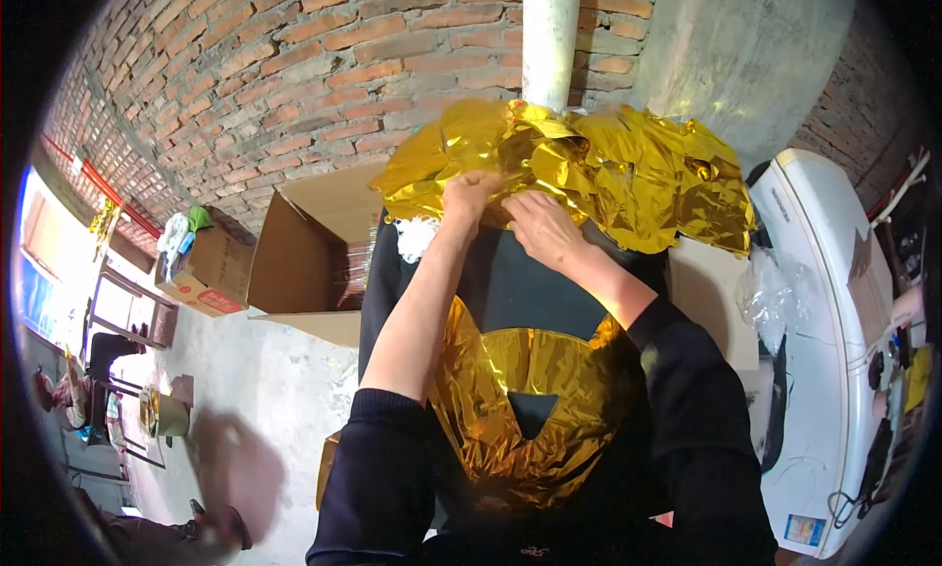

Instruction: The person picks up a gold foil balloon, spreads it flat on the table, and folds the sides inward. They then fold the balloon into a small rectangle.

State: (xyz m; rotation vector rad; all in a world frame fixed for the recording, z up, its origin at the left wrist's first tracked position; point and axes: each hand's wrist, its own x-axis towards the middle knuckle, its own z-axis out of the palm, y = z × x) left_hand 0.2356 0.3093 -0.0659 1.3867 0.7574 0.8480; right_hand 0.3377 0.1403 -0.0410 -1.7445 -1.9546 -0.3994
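Note:
A heap of crinkled gold foil (648, 179) spreads over the far end of a black surface (525, 282). At its near edge my left hand (469, 198) is closed, thumb and fingers pinched on the foil. Just to the right, my right hand (545, 231) has its fingers bent together at the same foil edge; the fingertips are partly hidden. Another gold foil sheet (530, 370), with a dark gap in its middle, lies nearer me between my forearms. A tuft of white strands (417, 237) sits left of my left wrist.
An open cardboard box (294, 257) stands on the left, with thin strands inside. Farther left is a smaller carton (206, 272). On the right are a clear plastic bag (775, 291) and a long white appliance (834, 321). A white pipe (548, 41) runs down the brick wall.

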